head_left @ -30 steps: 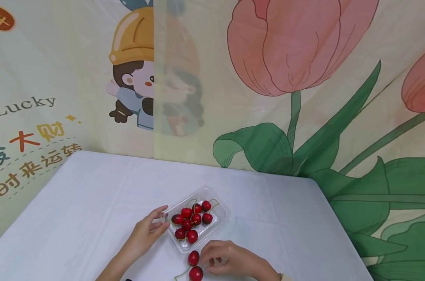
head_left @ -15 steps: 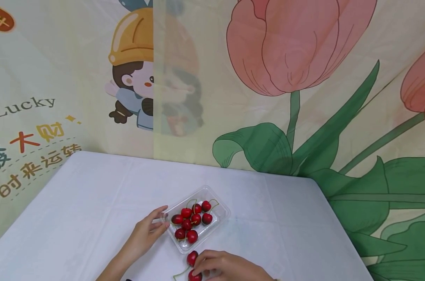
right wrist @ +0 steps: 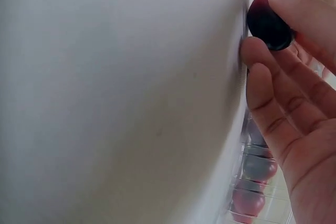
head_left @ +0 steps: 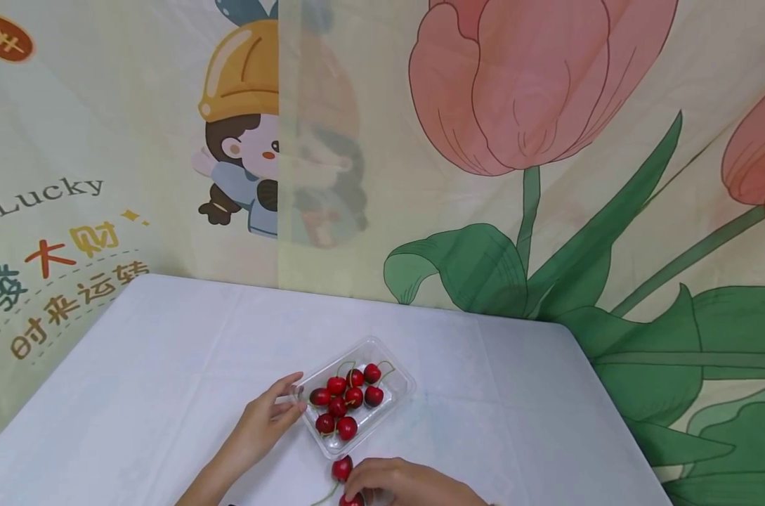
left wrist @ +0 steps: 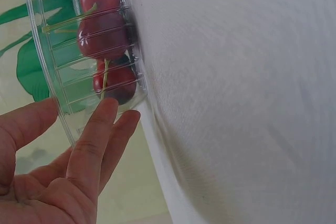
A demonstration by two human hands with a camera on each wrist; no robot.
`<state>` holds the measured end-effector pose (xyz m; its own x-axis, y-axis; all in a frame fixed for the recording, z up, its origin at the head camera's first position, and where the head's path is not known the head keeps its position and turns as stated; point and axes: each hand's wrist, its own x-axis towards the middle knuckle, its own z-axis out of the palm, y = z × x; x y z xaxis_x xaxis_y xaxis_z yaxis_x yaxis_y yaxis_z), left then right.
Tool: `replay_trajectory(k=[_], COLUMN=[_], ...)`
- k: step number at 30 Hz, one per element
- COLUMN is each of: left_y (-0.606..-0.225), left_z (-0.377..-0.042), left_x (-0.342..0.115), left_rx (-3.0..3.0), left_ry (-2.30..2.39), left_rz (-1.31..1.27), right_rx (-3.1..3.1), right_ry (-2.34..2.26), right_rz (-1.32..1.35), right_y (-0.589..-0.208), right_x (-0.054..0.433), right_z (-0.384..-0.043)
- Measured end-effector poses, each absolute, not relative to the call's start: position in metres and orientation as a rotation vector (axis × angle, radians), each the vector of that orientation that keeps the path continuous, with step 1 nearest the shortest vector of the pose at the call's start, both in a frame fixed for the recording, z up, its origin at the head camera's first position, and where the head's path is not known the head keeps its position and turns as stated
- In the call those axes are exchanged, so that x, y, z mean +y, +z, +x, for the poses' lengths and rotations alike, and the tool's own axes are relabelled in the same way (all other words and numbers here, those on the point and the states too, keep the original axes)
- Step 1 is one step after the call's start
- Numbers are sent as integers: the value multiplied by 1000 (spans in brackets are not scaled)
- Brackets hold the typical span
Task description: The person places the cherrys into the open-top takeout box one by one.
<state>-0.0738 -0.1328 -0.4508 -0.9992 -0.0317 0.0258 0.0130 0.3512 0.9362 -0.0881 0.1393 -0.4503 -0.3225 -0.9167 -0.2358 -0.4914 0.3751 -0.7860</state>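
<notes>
A clear plastic box (head_left: 395,395) holds several red cherries (head_left: 353,398), some with green stems. My left hand (head_left: 262,425) grips its left corner, thumb and fingers on the rim and wall (left wrist: 63,87). In front of the box my right hand (head_left: 414,482) pinches a dark red cherry (right wrist: 265,19); the thumb presses on it and fingertips are at its other side. Another cherry (head_left: 342,469) lies on the cloth just ahead, between that hand and the box. A thin green stem (head_left: 325,497) reaches left from this pair.
A white cloth (head_left: 186,379) covers the table. Behind it hangs a printed backdrop (head_left: 331,267) with tulips and a cartoon figure. A small dark object (head_left: 232,504) shows at the bottom edge; its kind cannot be made out.
My right hand has moved left and down onto the nearer cherry and now pinches it. Both loose cherries have shifted slightly left. My left hand has stayed on the box.
</notes>
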Motion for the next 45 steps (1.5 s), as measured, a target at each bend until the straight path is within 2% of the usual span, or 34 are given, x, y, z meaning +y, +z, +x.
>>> replay_trajectory(k=[6, 13, 22, 26, 34, 45], left_y=[-450, -450, -449, -449, -450, -450], left_z=[-74, -73, -71, -72, -74, -73], left_x=[-133, -133, -133, -133, -132, -132], left_rx=[-2556, -2558, -2556, -2551, -2561, -2552], left_ry=[-1769, -1766, -1778, -1783, -1769, -1779], left_rz=[30, 35, 51, 45, 40, 20], right_rx=[1951, 1904, 1953, 1980, 1951, 2140], right_ry=[-826, -1034, -1155, -1210, -1497, -1686], right_rz=[-1198, -1061, -1093, -1157, -1488, -1313], right_y=[-451, -446, -429, -422, -410, -403], right_x=[144, 155, 169, 175, 184, 175], right_z=[-88, -88, -87, -87, -100, -128])
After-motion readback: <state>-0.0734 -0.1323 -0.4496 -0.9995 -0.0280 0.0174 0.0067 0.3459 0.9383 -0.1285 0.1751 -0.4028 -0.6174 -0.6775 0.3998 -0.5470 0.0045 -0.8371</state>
